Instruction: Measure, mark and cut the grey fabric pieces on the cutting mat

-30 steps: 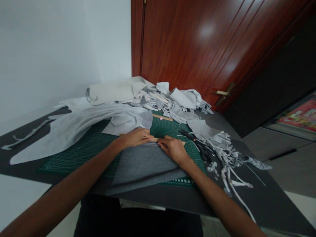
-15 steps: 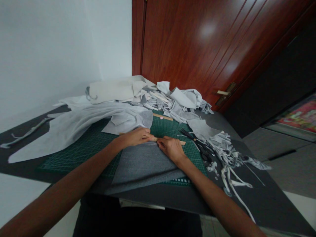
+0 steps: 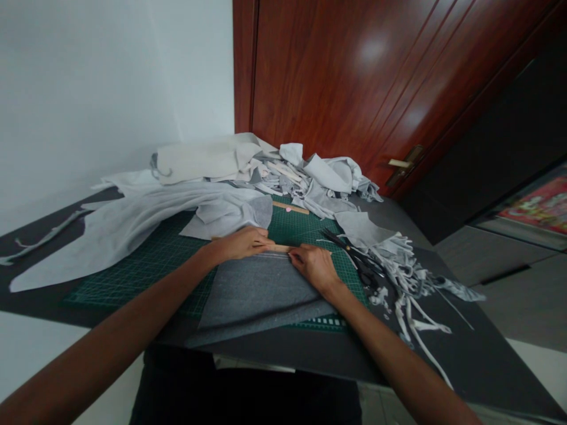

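Observation:
A dark grey fabric piece (image 3: 261, 289) lies on a green cutting mat (image 3: 146, 265). A wooden ruler (image 3: 279, 248) rests along the fabric's far edge. My left hand (image 3: 241, 243) lies on the ruler's left part with its fingers stretched flat, pressing it down. My right hand (image 3: 314, 265) sits on the fabric just right of that, with its fingers curled together at the ruler's edge. What they pinch is too small to make out.
Black scissors (image 3: 354, 257) and several cut grey strips (image 3: 407, 277) lie to the right on the dark table (image 3: 469, 360). A heap of pale grey cloth (image 3: 248, 165) and a second wooden ruler (image 3: 290, 208) lie beyond the mat. A red-brown door (image 3: 354, 88) stands behind.
Both hands stay at the ruler; my right hand has shifted slightly rightward along its edge. The view has moved a little.

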`<state>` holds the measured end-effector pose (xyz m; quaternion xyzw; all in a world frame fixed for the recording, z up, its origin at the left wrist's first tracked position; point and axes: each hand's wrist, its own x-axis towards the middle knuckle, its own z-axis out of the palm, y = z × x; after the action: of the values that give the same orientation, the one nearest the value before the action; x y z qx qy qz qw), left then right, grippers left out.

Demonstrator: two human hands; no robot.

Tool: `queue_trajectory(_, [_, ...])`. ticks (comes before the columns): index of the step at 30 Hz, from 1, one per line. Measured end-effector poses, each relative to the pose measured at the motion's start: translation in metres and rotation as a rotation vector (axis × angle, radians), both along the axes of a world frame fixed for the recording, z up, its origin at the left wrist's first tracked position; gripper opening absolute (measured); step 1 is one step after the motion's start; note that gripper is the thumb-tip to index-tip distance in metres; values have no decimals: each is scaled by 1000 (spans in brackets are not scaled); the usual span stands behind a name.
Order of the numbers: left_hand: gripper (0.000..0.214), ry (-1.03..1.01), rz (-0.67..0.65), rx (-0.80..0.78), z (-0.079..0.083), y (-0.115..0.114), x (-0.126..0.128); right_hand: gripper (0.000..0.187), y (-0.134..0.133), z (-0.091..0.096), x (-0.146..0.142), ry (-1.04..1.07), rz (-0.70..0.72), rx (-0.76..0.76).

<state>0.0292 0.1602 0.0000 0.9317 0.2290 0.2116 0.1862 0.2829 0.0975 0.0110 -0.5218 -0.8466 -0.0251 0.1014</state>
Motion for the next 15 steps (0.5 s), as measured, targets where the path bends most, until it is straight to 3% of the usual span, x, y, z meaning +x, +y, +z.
queue_trajectory(15, [42, 24, 0, -14, -1, 4, -2, 22, -1, -8, 39, 21, -32, 30])
